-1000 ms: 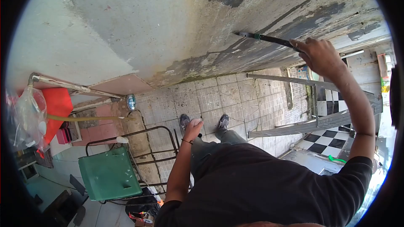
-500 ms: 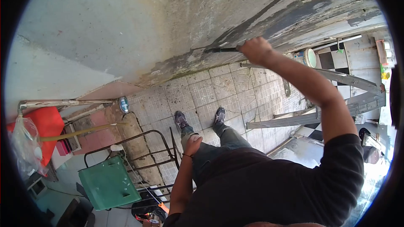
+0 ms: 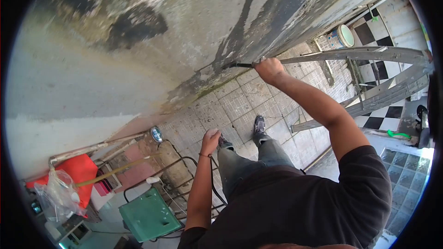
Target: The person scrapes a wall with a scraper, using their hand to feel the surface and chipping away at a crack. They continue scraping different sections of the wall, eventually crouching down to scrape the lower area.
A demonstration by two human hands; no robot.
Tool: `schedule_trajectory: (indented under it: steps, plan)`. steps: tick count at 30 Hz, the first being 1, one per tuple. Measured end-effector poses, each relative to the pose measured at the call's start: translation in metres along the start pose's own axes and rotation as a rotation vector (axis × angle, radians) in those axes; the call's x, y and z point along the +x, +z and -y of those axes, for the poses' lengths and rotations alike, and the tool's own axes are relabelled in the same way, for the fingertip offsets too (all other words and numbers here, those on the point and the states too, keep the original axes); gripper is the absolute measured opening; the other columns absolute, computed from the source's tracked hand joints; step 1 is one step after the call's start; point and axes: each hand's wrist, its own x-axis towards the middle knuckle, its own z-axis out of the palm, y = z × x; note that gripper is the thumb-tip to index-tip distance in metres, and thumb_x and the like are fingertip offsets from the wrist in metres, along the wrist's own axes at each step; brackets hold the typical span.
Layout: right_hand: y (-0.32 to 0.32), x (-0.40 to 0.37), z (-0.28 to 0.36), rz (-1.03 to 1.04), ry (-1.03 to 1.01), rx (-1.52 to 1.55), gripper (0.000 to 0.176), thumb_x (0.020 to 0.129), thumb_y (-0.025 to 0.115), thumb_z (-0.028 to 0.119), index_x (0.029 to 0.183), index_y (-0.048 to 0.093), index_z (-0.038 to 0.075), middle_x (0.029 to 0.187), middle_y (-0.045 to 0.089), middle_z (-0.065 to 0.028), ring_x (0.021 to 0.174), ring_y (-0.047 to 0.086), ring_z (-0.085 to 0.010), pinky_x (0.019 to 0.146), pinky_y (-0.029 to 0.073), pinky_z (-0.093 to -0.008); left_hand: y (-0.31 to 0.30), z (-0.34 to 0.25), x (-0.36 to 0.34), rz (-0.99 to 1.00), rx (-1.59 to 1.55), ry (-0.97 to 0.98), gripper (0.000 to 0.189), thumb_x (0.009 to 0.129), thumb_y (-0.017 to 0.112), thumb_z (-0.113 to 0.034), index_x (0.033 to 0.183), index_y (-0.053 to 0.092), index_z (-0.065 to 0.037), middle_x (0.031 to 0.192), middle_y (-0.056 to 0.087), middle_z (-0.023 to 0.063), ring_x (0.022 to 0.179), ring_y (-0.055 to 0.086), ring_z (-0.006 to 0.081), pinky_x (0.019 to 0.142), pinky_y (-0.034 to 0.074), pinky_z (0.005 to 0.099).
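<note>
My right hand is closed round the end of a slim black hand tool. The tool's far end meets the stained wall along a dark, worn band low down; its tip is too blurred to tell the kind. My left hand hangs in front of my left leg with its fingers curled together. Something pale shows at its fingertips, too small to make out. It touches neither the wall nor the tool.
A metal ladder stands to the right, near a white bucket. At lower left are a green chair seat, a red sheet, a plastic bag and a pipe. A tin stands by the wall base. Floor tiles lie underfoot.
The whole view has turned and shifted. My right hand has moved slightly down and left along the wall, still holding the black tool. My left hand has risen from my thigh.
</note>
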Motion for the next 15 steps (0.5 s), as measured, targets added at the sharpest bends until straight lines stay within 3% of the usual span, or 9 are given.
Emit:
schedule_trajectory:
  steps: [3, 5, 7, 9, 11, 15]
  plan:
    - [0.021, -0.013, -0.005, -0.057, 0.060, 0.108, 0.025, 0.093, 0.055, 0.014, 0.115, 0.067, 0.010, 0.103, 0.070, -0.0121, 0.094, 0.071, -0.0263, 0.072, 0.058, -0.0371, 0.012, -0.028, 0.079, 0.023, -0.025, 0.071, 0.040, 0.093, 0.059, -0.021, 0.119, 0.058, 0.010, 0.117, 0.066, 0.0217, 0.113, 0.063, 0.0280, 0.097, 0.047, 0.0339]
    - [0.005, -0.045, -0.032, -0.039, 0.109, 0.022, 0.034, 0.093, 0.053, 0.013, 0.125, 0.062, 0.011, 0.106, 0.067, -0.0142, 0.088, 0.071, -0.0260, 0.068, 0.058, -0.0359, 0.027, -0.043, 0.143, -0.022, 0.022, 0.107, 0.041, 0.094, 0.057, -0.020, 0.122, 0.056, 0.010, 0.119, 0.065, 0.0236, 0.115, 0.062, 0.0304, 0.097, 0.046, 0.0353]
    - [-0.021, -0.079, -0.062, 0.018, 0.147, -0.037, 0.053, 0.094, 0.049, 0.009, 0.146, 0.042, 0.020, 0.114, 0.062, -0.0163, 0.083, 0.070, -0.0245, 0.067, 0.058, -0.0391, 0.049, -0.038, 0.212, -0.122, 0.097, 0.127, 0.043, 0.095, 0.053, -0.022, 0.125, 0.054, 0.010, 0.123, 0.062, 0.0269, 0.117, 0.059, 0.0355, 0.099, 0.046, 0.0388]
    - [-0.051, -0.110, -0.086, -0.057, 0.168, -0.111, 0.053, 0.095, 0.049, 0.009, 0.148, 0.042, 0.016, 0.105, 0.063, -0.0156, 0.079, 0.070, -0.0225, 0.061, 0.057, -0.0331, 0.072, -0.027, 0.276, -0.178, 0.142, 0.153, 0.045, 0.096, 0.051, -0.024, 0.125, 0.053, 0.010, 0.124, 0.060, 0.0286, 0.118, 0.058, 0.0384, 0.099, 0.045, 0.0409]
    - [-0.066, -0.127, -0.106, -0.072, 0.194, -0.153, 0.051, 0.097, 0.048, 0.010, 0.147, 0.043, 0.016, 0.102, 0.063, -0.0145, 0.077, 0.069, -0.0205, 0.060, 0.057, -0.0318, 0.096, -0.039, 0.304, -0.379, 0.261, 0.072, 0.048, 0.098, 0.046, -0.029, 0.125, 0.053, 0.010, 0.126, 0.056, 0.0325, 0.118, 0.055, 0.0436, 0.099, 0.044, 0.0461]
    - [-0.062, -0.136, -0.130, -0.128, 0.172, -0.252, 0.044, 0.101, 0.047, 0.014, 0.145, 0.045, 0.015, 0.098, 0.062, -0.0119, 0.071, 0.067, -0.0142, 0.058, 0.058, -0.0266, 0.113, -0.082, 0.305, -0.501, 0.222, -0.096, 0.051, 0.099, 0.041, -0.033, 0.124, 0.054, 0.009, 0.127, 0.055, 0.0327, 0.116, 0.055, 0.0448, 0.098, 0.043, 0.0500]
